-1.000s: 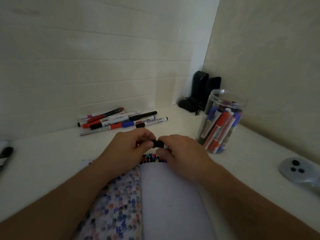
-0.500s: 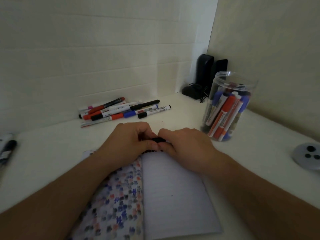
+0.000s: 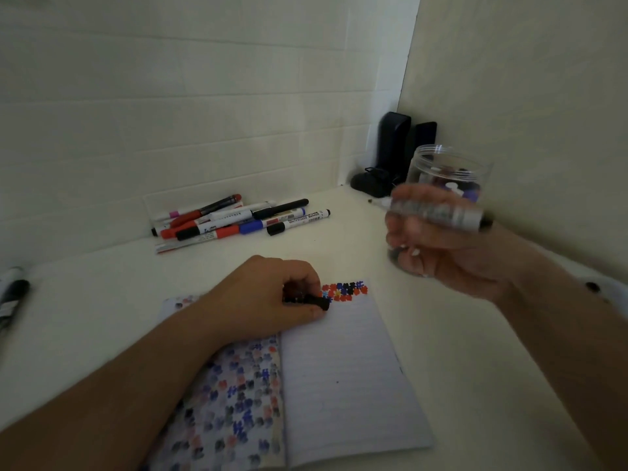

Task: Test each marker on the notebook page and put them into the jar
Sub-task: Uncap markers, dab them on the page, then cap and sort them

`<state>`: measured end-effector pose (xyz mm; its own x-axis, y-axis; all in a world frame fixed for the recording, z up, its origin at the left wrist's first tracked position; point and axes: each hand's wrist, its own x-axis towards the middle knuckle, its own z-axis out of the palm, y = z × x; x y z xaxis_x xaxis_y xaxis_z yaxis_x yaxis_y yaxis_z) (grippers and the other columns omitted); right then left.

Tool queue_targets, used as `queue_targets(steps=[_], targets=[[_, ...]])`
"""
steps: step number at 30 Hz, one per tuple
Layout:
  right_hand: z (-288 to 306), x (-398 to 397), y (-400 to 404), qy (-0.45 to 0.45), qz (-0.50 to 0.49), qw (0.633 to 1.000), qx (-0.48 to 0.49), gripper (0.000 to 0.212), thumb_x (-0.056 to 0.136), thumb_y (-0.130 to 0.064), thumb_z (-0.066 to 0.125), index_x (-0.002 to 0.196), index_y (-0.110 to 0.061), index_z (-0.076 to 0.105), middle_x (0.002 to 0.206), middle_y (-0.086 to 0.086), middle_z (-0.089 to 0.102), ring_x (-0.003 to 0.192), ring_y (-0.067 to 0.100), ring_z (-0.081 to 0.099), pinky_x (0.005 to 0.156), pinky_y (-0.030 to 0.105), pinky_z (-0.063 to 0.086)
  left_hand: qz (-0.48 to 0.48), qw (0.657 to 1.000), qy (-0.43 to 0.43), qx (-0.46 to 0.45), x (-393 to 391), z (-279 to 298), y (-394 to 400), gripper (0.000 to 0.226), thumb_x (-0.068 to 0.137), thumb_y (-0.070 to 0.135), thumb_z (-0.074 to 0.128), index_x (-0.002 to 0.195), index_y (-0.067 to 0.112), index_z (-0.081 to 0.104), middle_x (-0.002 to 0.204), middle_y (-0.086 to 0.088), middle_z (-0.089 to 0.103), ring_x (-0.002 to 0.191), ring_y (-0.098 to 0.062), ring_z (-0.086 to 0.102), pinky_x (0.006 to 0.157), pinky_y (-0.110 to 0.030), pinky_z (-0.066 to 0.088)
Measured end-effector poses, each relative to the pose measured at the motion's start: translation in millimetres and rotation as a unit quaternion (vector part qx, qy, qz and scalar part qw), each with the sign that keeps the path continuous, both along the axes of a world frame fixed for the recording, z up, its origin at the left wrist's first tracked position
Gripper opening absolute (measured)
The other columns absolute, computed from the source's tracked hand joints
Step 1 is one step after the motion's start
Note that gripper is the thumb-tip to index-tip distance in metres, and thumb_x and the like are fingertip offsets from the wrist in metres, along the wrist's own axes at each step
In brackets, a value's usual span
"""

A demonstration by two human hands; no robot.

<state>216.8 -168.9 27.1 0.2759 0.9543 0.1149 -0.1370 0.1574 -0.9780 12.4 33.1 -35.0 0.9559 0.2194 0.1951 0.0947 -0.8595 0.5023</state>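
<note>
A: Where do we stand? Our right hand (image 3: 452, 246) is raised, fingers curled round a marker (image 3: 438, 212) that lies almost level, blurred, in front of the jar (image 3: 452, 171). The tip end points away from the palm, towards the pile; whether that tip is bare we cannot tell through the blur.

B: And our left hand (image 3: 268, 297) rests on the notebook (image 3: 343, 379), fingers wrapped round a small black cap (image 3: 307, 299), just beside the row of test marks (image 3: 346, 289) at the page's top edge. So we judge the marker is uncapped and about to be tested.

A: Then how do we do this well? We bring the marker down from beside the jar to the blank lines just below those marks, near the left hand, so the new stroke sits on clean paper.

B: We keep the left hand pressed on the page; it stops the notebook sliding. One short, light stroke is enough; pressing hard could bleed through, as the mottled page under our left forearm suggests.

A: Then we cap it. The cap is already close to where the tip will finish, so we meet it there and push until it seats.

B: Only then the jar, behind our right hand. We should tilt the marker upright and slip it among the ones already standing inside, without knocking the rim. The untested markers (image 3: 238, 222) wait on the bench (image 3: 102, 300), beyond the left hand.
</note>
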Motion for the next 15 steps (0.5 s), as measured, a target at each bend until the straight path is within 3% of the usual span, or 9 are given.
queue_targets(steps=[3,5,8,12,15], targets=[[-36,-7,9,-0.049,-0.053,0.996,-0.048,0.029,0.082,-0.032,0.086,0.085,-0.015,0.064,0.063,0.004,0.049,0.051,0.014,0.039,0.046,0.023,0.032,-0.002,1.000,0.012,-0.009,0,1,-1,0.018,0.082,0.050,0.077,0.098,0.044,0.070,0.093,0.026,0.069,0.092,0.009,0.061,0.081,-0.012,0.050],[-50,-17,19,-0.068,-0.099,0.991,-0.053,0.023,0.091,-0.021,0.072,0.078,-0.014,0.055,0.053,0.002,0.041,0.043,0.013,0.028,0.043,0.022,0.022,0.001,1.000,0.018,-0.017,1,1,-1,0.017,0.082,0.048,0.078,0.097,0.044,0.071,0.095,0.026,0.069,0.094,0.011,0.060,0.080,-0.008,0.047],[-54,-25,26,-0.128,-0.157,0.976,-0.078,0.028,0.093,0.000,0.065,0.074,-0.012,0.049,0.051,0.001,0.043,0.043,0.013,0.031,0.042,0.023,0.027,0.005,0.999,0.023,-0.022,2,1,-2,0.019,0.082,0.048,0.078,0.098,0.043,0.072,0.100,0.025,0.070,0.096,0.010,0.061,0.086,-0.013,0.050],[-58,-27,30,-0.246,-0.231,0.935,-0.112,0.028,0.085,0.000,0.071,0.069,-0.011,0.051,0.056,0.002,0.051,0.047,0.010,0.043,0.046,0.020,0.038,0.009,0.999,0.032,-0.014,3,1,-1,0.019,0.082,0.050,0.076,0.099,0.043,0.070,0.102,0.025,0.069,0.097,0.010,0.059,0.089,-0.018,0.051],[-63,-26,32,-0.252,-0.254,0.926,-0.121,0.027,0.081,-0.001,0.071,0.066,-0.009,0.050,0.056,0.008,0.053,0.049,0.015,0.047,0.047,0.023,0.040,0.008,0.999,0.035,-0.004,4,0,-1,0.021,0.083,0.051,0.075,0.101,0.043,0.070,0.103,0.025,0.068,0.098,0.008,0.058,0.089,-0.020,0.050]])
